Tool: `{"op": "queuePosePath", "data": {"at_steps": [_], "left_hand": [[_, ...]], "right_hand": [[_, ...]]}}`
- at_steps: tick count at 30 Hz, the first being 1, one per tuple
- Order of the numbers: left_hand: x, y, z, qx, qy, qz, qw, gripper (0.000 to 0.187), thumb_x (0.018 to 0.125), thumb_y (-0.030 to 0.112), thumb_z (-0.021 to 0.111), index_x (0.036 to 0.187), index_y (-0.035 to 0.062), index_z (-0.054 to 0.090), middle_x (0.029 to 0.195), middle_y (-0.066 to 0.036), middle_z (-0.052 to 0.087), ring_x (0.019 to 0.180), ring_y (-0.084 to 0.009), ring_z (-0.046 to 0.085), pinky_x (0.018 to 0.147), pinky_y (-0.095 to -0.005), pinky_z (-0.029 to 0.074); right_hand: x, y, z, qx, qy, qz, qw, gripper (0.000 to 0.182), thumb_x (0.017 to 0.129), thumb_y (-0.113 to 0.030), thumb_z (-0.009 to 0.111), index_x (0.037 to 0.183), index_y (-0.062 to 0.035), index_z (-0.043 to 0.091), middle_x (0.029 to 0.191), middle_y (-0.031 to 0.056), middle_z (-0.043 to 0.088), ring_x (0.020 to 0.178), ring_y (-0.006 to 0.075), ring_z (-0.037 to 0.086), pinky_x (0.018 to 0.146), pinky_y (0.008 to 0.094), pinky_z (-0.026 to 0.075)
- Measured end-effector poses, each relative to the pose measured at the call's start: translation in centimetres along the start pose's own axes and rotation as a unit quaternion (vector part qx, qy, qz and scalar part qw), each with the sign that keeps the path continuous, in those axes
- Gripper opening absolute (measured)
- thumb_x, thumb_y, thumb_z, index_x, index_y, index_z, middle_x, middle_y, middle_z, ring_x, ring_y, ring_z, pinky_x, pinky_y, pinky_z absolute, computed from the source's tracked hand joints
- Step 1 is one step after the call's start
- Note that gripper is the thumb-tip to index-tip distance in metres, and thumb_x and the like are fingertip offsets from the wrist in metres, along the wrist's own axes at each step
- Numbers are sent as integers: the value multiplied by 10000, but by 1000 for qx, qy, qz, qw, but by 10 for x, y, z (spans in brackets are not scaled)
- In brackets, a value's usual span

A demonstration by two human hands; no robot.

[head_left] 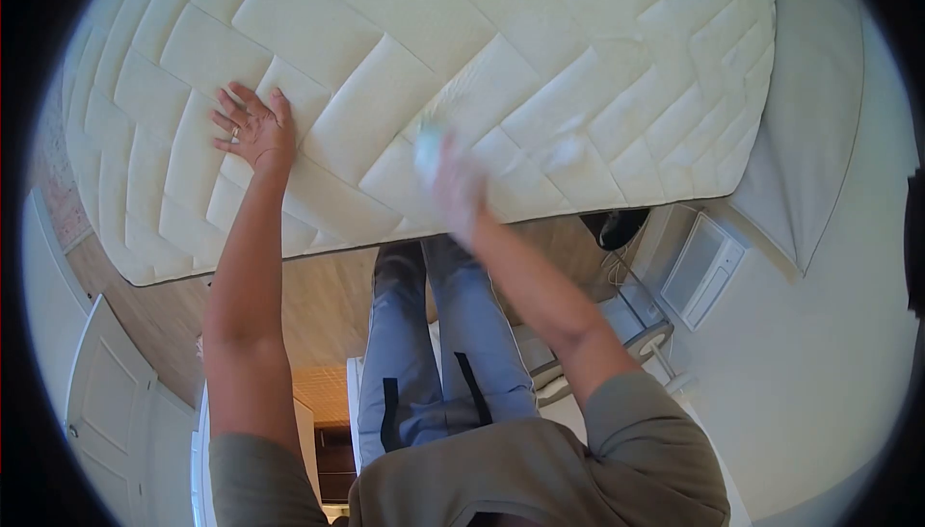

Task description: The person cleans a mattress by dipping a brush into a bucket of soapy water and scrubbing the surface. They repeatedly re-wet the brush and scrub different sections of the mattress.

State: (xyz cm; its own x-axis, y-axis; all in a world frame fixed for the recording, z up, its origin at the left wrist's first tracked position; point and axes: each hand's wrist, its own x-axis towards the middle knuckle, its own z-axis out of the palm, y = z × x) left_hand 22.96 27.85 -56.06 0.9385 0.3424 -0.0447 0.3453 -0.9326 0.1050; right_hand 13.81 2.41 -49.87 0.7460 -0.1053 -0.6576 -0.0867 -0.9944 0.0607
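- Mattress (405, 84): a bare quilted white one lies in front of us, its near edge just past our legs (434, 334); both our hands are on its top.
- Our left hand (252, 127) rests flat on the quilting, fingers spread, palm down, holding nothing; a ring shows on one finger.
- Our right hand (455, 185) is blurred. It seems closed round a pale cloth (429, 146) pressed to the ticking, just in from the near edge; we cannot tell how tightly the fingers are bunched.
- We judge the mattress heavy and bulky but soft on top: the padding should give under a palm, while the whole slab would sag if lifted at one point.
- The ticking looks dry and slightly grippy, not slippery. Nothing about it looks fragile, though the fabric could snag or stain.
- To shift it, we judge the best hold to be the thick side wall at the near edge, below our hands, or the rounded corner to the right of the right hand, with both hands well apart.
- The cloth looks light and limp; a loose fist holds it well enough.
- Outward: a wood floor (328, 305) beneath us, a pillow (809, 113) far right of the right hand, a white door (106, 382) far left below the left hand.
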Motion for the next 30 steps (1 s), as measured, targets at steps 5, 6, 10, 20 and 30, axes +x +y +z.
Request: {"op": "queuePosePath", "data": {"at_steps": [5,6,10,20,30], "left_hand": [[-53,35,-40,-55,-145,117,981,1113,690,644,580,1403,51,-36,1456,-210,-41,1319,-446,-71,968,-660,-12],[-62,43,-39,-53,-148,118,981,1113,690,644,580,1403,51,-36,1456,-210,-41,1319,-446,-71,968,-660,-12],[-71,53,-35,-32,-195,135,971,1389,488,750,635,1366,-18,-119,1395,-303,-177,1267,-518,-161,901,-718,-27],[-60,61,-41,23,-288,96,952,1416,486,749,640,1347,-30,-170,1381,-295,-234,1248,-519,-214,891,-720,-56],[-57,63,-43,57,-335,70,938,1419,482,749,641,1347,-22,-178,1380,-290,-243,1252,-501,-230,897,-713,-73]], "right_hand": [[67,42,-40,-91,125,-88,984,425,860,-223,425,1238,-33,391,881,135,589,682,248,608,526,386,498],[108,56,-70,-29,167,-41,985,623,822,-323,505,1318,-15,288,796,122,602,615,242,606,492,412,475],[154,56,-94,159,304,31,939,622,842,-300,489,1326,9,251,818,164,603,654,297,604,527,395,482],[156,73,-108,89,222,-30,970,470,862,-203,434,1280,-20,324,854,160,616,623,290,624,506,423,489],[63,40,-54,1,40,-101,994,292,881,-185,366,1098,-18,465,1012,200,584,791,348,612,617,445,491]]}}
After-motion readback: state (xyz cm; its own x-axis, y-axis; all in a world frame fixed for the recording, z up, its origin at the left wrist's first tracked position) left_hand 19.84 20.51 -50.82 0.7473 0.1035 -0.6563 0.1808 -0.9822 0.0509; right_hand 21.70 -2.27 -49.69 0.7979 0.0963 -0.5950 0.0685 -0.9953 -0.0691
